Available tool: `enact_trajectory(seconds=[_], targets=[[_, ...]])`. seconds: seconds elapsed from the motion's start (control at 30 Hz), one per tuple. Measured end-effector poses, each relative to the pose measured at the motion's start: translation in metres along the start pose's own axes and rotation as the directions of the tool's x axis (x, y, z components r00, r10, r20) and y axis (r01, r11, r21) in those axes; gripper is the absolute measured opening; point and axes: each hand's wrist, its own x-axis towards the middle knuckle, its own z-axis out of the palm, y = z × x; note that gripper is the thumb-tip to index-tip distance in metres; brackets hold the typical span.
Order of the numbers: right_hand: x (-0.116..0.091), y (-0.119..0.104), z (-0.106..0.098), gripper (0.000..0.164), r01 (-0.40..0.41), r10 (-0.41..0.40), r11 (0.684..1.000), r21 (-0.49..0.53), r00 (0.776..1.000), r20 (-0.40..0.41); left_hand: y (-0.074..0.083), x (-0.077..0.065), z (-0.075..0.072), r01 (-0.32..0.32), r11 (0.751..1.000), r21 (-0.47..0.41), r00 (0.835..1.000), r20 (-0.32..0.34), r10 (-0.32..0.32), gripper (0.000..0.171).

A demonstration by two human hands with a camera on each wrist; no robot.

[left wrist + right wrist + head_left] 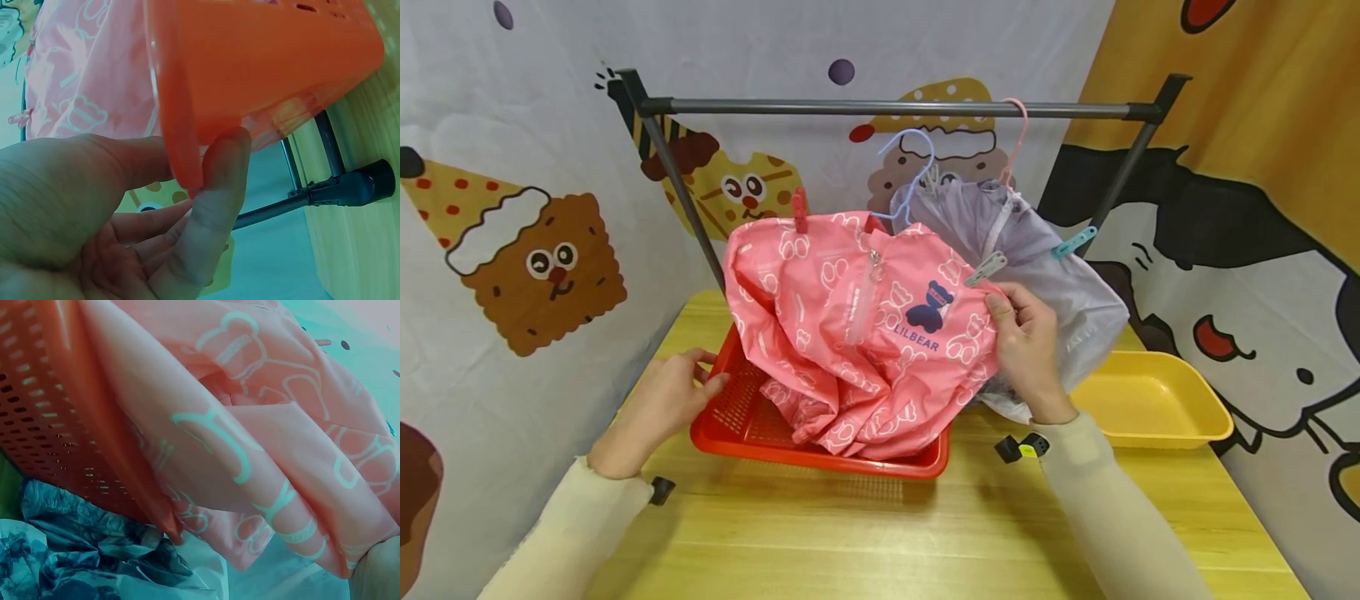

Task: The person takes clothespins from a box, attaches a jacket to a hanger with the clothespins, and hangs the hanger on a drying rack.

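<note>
A pink children's garment [842,317], printed with white bears and "LILBEAR", is draped over a red plastic basket [820,457]. A blue hanger [917,179] sticks out of its neck, the hook standing below the rail. One red clothespin [800,210] clips its left shoulder, and a grey-green clothespin [987,269] its right. My right hand [1028,346] pinches the cloth just under the grey-green clothespin. My left hand [673,400] grips the basket's left rim, thumb and fingers on either side of it in the left wrist view [169,219].
A dark metal rail [850,107] spans the back. From it a pale purple garment [1052,275] hangs on a pink hanger [1018,137] with a teal clothespin [1075,242]. A yellow tray [1150,437] lies at right on the wooden table [820,542].
</note>
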Motion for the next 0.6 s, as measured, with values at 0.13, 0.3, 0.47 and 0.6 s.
enact_trajectory(seconds=[0.13,0.3,0.47,0.6], targets=[[0.0013,-0.0018,0.0002,0.025,-0.002,0.002,1.000,-0.007,1.000,-0.014,-0.0055,0.0008,-0.0027,-0.007,1.000,-0.022,1.000,-0.011,0.007,0.045],[0.0037,-0.0028,-0.0029,0.027,-0.024,0.024,1.000,-0.003,0.999,-0.024,-0.0051,0.0000,-0.0049,-0.011,1.000,-0.028,1.000,-0.018,0.010,0.045],[0.0065,-0.0025,-0.0061,0.028,-0.035,0.036,0.999,0.011,0.999,-0.035,-0.0037,-0.0015,-0.0067,-0.026,0.999,-0.033,0.999,-0.031,0.025,0.047],[0.0082,-0.0035,-0.0087,0.028,-0.034,0.035,0.999,0.021,0.999,-0.042,-0.0033,-0.0024,-0.0077,-0.044,0.998,-0.034,0.998,-0.050,0.042,0.046]])
